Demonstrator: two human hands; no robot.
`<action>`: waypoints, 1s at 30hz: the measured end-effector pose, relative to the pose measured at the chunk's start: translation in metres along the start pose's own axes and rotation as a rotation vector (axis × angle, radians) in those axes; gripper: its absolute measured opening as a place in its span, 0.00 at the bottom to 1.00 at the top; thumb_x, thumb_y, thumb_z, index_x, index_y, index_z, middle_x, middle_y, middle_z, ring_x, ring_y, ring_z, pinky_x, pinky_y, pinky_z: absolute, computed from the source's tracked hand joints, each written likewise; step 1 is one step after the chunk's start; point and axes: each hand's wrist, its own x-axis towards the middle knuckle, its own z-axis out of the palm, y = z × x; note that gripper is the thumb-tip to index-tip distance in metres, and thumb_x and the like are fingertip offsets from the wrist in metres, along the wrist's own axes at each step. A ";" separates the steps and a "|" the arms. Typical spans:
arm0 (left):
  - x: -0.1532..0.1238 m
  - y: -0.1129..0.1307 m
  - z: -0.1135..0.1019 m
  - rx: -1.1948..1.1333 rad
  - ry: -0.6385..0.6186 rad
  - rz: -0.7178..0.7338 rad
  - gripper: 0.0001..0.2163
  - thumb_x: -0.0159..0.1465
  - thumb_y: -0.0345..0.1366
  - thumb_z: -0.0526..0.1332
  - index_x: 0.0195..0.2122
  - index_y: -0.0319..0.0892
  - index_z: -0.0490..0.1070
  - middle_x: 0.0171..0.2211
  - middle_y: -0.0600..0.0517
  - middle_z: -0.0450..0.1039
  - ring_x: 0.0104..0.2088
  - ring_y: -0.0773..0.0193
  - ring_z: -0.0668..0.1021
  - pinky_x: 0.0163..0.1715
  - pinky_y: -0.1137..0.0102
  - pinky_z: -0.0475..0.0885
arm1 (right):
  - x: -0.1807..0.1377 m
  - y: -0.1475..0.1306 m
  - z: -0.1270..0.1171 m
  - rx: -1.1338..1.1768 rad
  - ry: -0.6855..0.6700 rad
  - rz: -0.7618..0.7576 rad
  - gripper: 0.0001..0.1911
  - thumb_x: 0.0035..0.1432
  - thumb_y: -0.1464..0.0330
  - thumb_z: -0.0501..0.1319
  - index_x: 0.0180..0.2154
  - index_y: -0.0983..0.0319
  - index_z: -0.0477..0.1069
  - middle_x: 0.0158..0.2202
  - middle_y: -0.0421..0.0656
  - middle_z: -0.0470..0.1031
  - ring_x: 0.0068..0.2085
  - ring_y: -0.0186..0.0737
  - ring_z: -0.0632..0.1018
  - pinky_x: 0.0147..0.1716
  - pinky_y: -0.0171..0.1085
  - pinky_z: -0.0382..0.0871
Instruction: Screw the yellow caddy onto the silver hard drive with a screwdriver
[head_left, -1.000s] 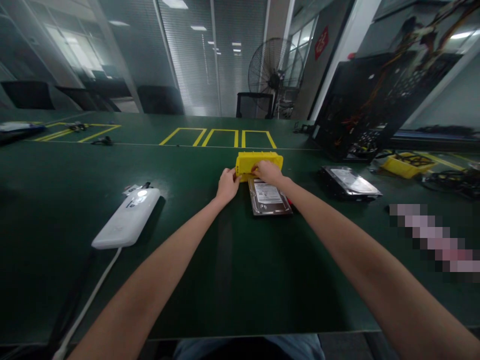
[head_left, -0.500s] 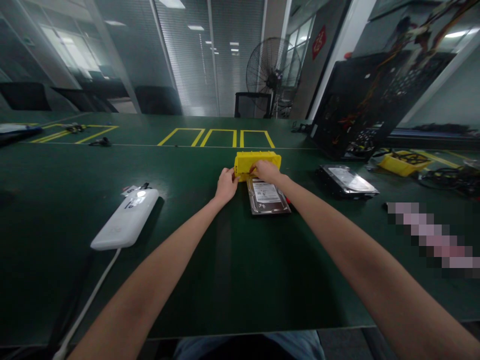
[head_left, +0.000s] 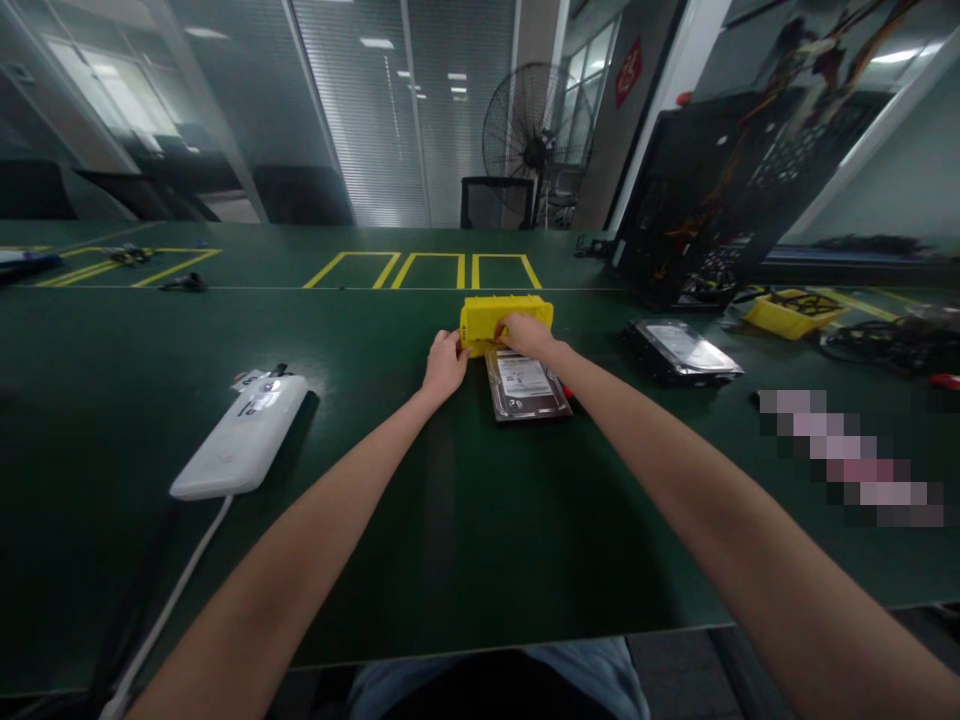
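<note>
A small yellow plastic bin (head_left: 510, 311) stands on the green table, its opening towards me. My left hand (head_left: 445, 364) grips the bin's left edge, thumb and fingers closed on it. My right hand (head_left: 525, 334) is at the bin's opening with its fingertips pinched together. Whatever those fingers hold, if anything, is too small or hidden to make out. Directly in front of the bin lies a hard drive (head_left: 523, 379), label up, below my right hand and partly covered by it. A bit of something red (head_left: 568, 392) shows beside the drive, mostly behind my right forearm.
A second hard drive (head_left: 682, 350) lies to the right. Beyond it are an open black computer case (head_left: 675, 220), another yellow bin (head_left: 793, 316) and tangled cables (head_left: 892, 340). On the left lies a white power bank (head_left: 244, 435) with a cable. Yellow tape outlines (head_left: 429, 256) mark the far side.
The camera view has shifted slightly, moving everything a little left and up. My left hand stays on the bin's edge and my right hand stays at its opening, fingers pinched.
</note>
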 end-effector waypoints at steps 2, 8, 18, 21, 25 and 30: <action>0.001 -0.001 0.001 -0.002 0.001 0.006 0.07 0.61 0.26 0.58 0.40 0.38 0.70 0.37 0.48 0.66 0.38 0.60 0.73 0.41 0.66 0.71 | 0.000 0.000 -0.001 -0.004 -0.003 0.000 0.13 0.57 0.68 0.57 0.43 0.61 0.75 0.46 0.50 0.75 0.48 0.48 0.75 0.45 0.44 0.68; 0.002 -0.002 0.002 -0.028 -0.016 -0.009 0.08 0.61 0.26 0.58 0.42 0.37 0.69 0.39 0.47 0.66 0.38 0.61 0.72 0.39 0.67 0.72 | -0.003 0.000 -0.003 -0.007 0.003 0.004 0.13 0.57 0.69 0.57 0.43 0.62 0.75 0.47 0.51 0.75 0.47 0.48 0.75 0.44 0.43 0.68; 0.003 -0.002 0.004 -0.009 -0.003 0.000 0.08 0.60 0.27 0.59 0.41 0.37 0.70 0.39 0.47 0.66 0.39 0.61 0.73 0.41 0.67 0.71 | -0.010 -0.002 -0.005 0.053 0.029 0.013 0.12 0.58 0.68 0.58 0.42 0.65 0.76 0.47 0.51 0.75 0.45 0.45 0.75 0.43 0.39 0.69; 0.003 -0.003 0.004 -0.016 -0.004 -0.005 0.08 0.60 0.27 0.59 0.42 0.37 0.70 0.39 0.47 0.66 0.39 0.61 0.73 0.41 0.67 0.72 | -0.010 -0.003 -0.006 0.099 0.040 0.022 0.12 0.58 0.68 0.58 0.42 0.64 0.76 0.45 0.48 0.76 0.45 0.43 0.76 0.41 0.37 0.69; 0.003 -0.002 0.004 -0.043 -0.001 -0.017 0.12 0.60 0.27 0.59 0.46 0.36 0.68 0.40 0.46 0.66 0.38 0.61 0.73 0.40 0.68 0.72 | -0.016 -0.005 -0.012 0.174 0.070 -0.002 0.12 0.58 0.67 0.59 0.41 0.64 0.76 0.43 0.46 0.77 0.41 0.37 0.76 0.37 0.33 0.67; 0.002 -0.003 0.006 -0.024 0.015 -0.010 0.13 0.59 0.26 0.58 0.47 0.35 0.68 0.40 0.45 0.66 0.40 0.59 0.73 0.41 0.66 0.72 | -0.053 -0.012 -0.022 0.298 -0.025 -0.263 0.11 0.56 0.66 0.61 0.37 0.67 0.76 0.25 0.41 0.74 0.24 0.29 0.69 0.26 0.31 0.60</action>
